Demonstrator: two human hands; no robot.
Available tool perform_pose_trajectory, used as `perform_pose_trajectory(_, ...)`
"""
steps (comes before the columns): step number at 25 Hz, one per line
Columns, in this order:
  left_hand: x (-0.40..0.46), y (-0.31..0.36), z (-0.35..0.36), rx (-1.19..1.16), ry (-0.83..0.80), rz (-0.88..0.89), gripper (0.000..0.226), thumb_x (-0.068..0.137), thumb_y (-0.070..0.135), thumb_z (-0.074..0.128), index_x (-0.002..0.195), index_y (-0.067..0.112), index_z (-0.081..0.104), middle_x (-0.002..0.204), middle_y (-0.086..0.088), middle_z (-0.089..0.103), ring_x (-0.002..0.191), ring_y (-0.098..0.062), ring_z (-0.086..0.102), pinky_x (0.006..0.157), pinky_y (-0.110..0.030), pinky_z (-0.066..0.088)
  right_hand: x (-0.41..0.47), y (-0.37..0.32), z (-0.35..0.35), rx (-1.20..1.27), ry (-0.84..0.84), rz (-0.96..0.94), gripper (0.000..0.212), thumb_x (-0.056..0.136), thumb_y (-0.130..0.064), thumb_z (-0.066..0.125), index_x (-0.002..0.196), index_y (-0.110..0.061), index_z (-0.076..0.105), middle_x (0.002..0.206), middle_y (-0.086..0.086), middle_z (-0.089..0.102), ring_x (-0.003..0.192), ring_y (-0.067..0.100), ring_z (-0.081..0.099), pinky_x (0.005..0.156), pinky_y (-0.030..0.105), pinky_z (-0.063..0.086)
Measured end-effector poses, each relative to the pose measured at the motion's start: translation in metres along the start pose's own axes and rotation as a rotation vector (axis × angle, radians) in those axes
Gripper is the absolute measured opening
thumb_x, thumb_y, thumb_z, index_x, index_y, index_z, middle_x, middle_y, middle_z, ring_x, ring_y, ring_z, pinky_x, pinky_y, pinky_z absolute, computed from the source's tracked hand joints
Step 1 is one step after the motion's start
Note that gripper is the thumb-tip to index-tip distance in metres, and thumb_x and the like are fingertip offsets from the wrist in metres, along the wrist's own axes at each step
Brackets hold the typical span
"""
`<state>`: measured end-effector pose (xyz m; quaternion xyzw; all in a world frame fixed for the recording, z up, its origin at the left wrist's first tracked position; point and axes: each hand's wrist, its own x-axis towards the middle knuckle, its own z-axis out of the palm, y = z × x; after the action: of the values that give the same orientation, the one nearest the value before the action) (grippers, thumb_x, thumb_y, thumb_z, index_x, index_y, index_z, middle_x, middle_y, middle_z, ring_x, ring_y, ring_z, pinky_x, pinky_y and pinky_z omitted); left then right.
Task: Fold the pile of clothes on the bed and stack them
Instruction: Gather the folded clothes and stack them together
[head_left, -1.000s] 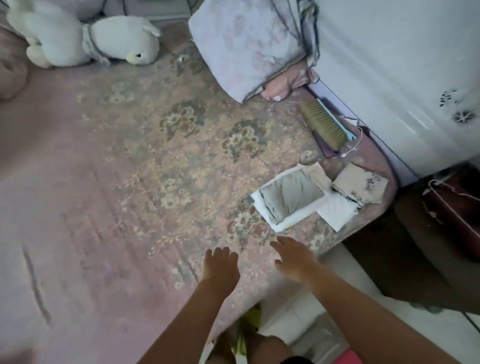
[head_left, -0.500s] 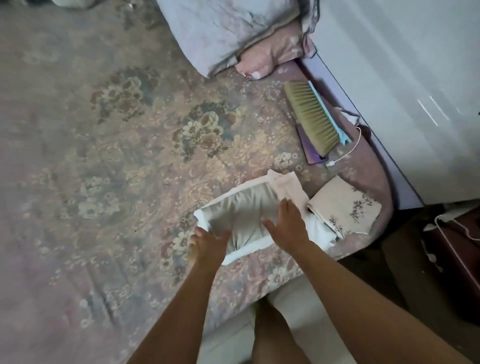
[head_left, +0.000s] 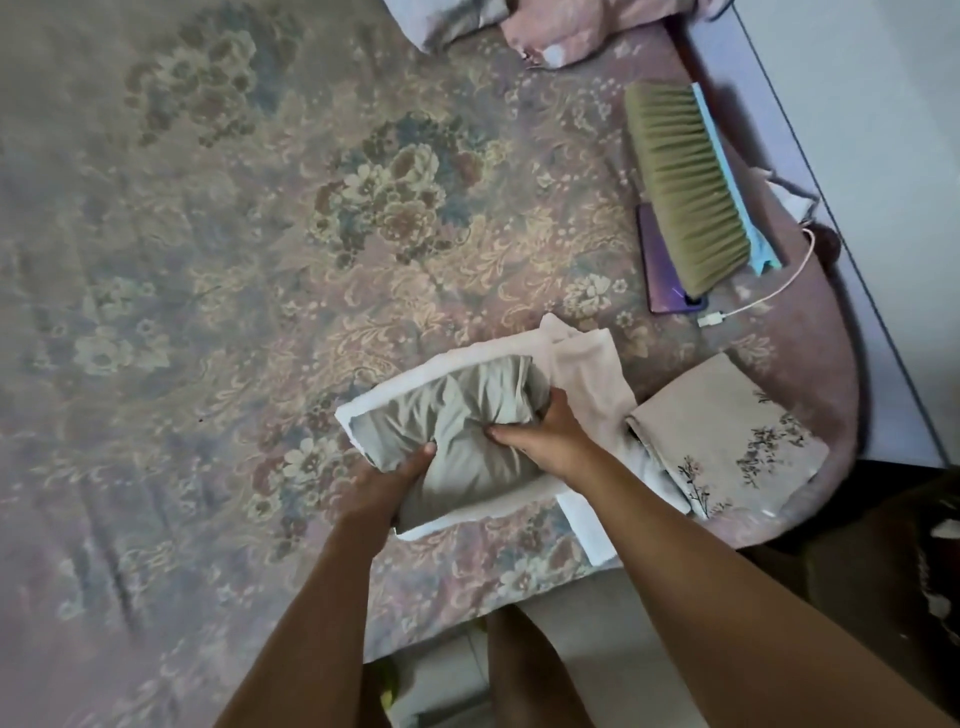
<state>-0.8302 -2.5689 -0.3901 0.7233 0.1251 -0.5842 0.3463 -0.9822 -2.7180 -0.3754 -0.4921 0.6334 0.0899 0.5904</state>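
A folded grey-green garment (head_left: 457, 415) lies on top of a folded white cloth (head_left: 576, 512) near the bed's front right corner. My left hand (head_left: 387, 480) grips the garment's near left edge. My right hand (head_left: 543, 434) grips its right side, bunching the fabric. A pale pink folded piece (head_left: 582, 364) lies under the pile's far right end. To the right sits a folded beige floral garment (head_left: 727, 436), apart from both hands.
The bed carries a pink floral cover (head_left: 260, 260). At the far right lie a green-bristled brush (head_left: 685, 187) over a purple phone (head_left: 662, 270) and a white cable (head_left: 753, 301). Bedding (head_left: 571, 31) sits at the top. A white wall (head_left: 883, 156) borders the right.
My hands reached from the bed's edge to the pile, then closed on the grey-green garment, which is now bunched. The view has moved closer to the pile.
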Motion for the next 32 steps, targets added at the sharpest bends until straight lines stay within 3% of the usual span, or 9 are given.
perform_pose_trajectory(6,-0.002,0.014,-0.003,-0.008,0.011,0.007,0.030,0.068,0.030,0.084,0.089,0.018,0.067,0.090,-0.005,0.072,0.082,-0.023,0.068,0.072,-0.035,0.055,-0.004,-0.005,-0.001,0.155,-0.171,-0.052,0.053,0.075,-0.018,0.080,0.119,-0.022,0.050,0.115,-0.005,0.062,0.098,0.011,0.059,0.092,0.030,0.045)
perform_pose_trajectory(9,-0.008,0.015,-0.003,-0.027,-0.012,0.065,0.019,0.074,0.022,0.080,0.082,0.020,0.063,0.083,-0.003,0.069,0.072,-0.017,0.065,0.058,-0.027,0.049,-0.010,-0.007,0.006,0.147,-0.153,-0.059,0.043,0.077,-0.020,0.077,0.116,-0.022,0.059,0.117,0.000,0.065,0.096,0.013,0.062,0.087,0.029,0.048)
perform_pose_trajectory(13,-0.021,0.009,-0.043,-0.028,0.053,0.152,0.018,0.074,0.017,0.080,0.082,0.020,0.064,0.083,-0.004,0.069,0.070,-0.014,0.063,0.058,-0.025,0.048,-0.029,-0.013,0.039,0.113,-0.118,-0.068,0.035,0.076,-0.024,0.078,0.107,-0.024,0.061,0.113,-0.004,0.065,0.086,0.006,0.060,0.076,0.020,0.048)
perform_pose_trajectory(18,-0.014,-0.018,-0.122,0.088,0.149,0.139,0.048,0.070,0.027,0.084,0.111,0.012,0.063,0.105,-0.011,0.067,0.101,-0.031,0.063,0.081,-0.037,0.050,-0.043,0.002,0.127,0.075,-0.139,-0.059,0.058,0.071,-0.034,0.081,0.122,-0.019,0.060,0.120,-0.004,0.062,0.106,0.013,0.059,0.093,0.030,0.048)
perform_pose_trajectory(22,-0.012,-0.018,-0.111,0.372,0.369,0.211,0.112,0.070,0.038,0.082,0.151,0.016,0.007,0.148,-0.019,0.023,0.137,-0.038,0.027,0.110,-0.048,0.027,-0.026,0.012,0.130,0.085,-0.053,-0.105,0.094,0.050,-0.053,0.085,0.131,-0.020,0.051,0.128,-0.001,0.057,0.117,0.018,0.056,0.101,0.038,0.046)
perform_pose_trajectory(25,-0.033,-0.013,-0.110,0.853,0.559,0.594,0.098,0.078,0.047,0.066,0.152,0.016,0.010,0.154,-0.020,0.016,0.141,-0.039,0.016,0.114,-0.052,0.006,-0.035,0.010,0.124,0.060,-0.036,-0.207,0.096,0.059,-0.049,0.084,0.137,-0.020,0.038,0.133,-0.004,0.048,0.121,0.013,0.047,0.103,0.033,0.040)
perform_pose_trajectory(29,-0.048,-0.014,-0.063,1.164,0.414,1.367,0.057,0.083,0.036,0.044,0.129,0.004,0.055,0.138,-0.022,0.048,0.129,-0.038,0.040,0.104,-0.059,0.033,-0.056,0.041,0.082,-0.371,0.280,-0.502,0.081,0.080,-0.058,0.058,0.143,-0.011,0.039,0.140,0.005,0.043,0.129,0.021,0.041,0.107,0.040,0.037)
perform_pose_trajectory(31,-0.058,-0.003,-0.003,1.074,0.191,1.420,0.047,0.087,0.028,0.043,0.120,-0.002,0.060,0.127,-0.023,0.057,0.120,-0.038,0.052,0.096,-0.051,0.045,-0.056,0.077,0.045,-0.735,0.320,-0.427,0.078,0.090,-0.054,0.045,0.151,-0.013,0.019,0.157,0.014,0.017,0.144,0.029,0.017,0.116,0.044,0.022)
perform_pose_trajectory(32,-0.062,0.001,0.030,0.982,0.076,1.295,0.045,0.090,0.025,0.043,0.122,-0.004,0.058,0.127,-0.023,0.056,0.119,-0.037,0.053,0.097,-0.046,0.045,-0.053,0.094,0.030,-0.844,0.284,-0.344,0.078,0.093,-0.050,0.045,0.152,-0.015,0.007,0.159,0.013,0.001,0.147,0.029,0.005,0.118,0.043,0.014)
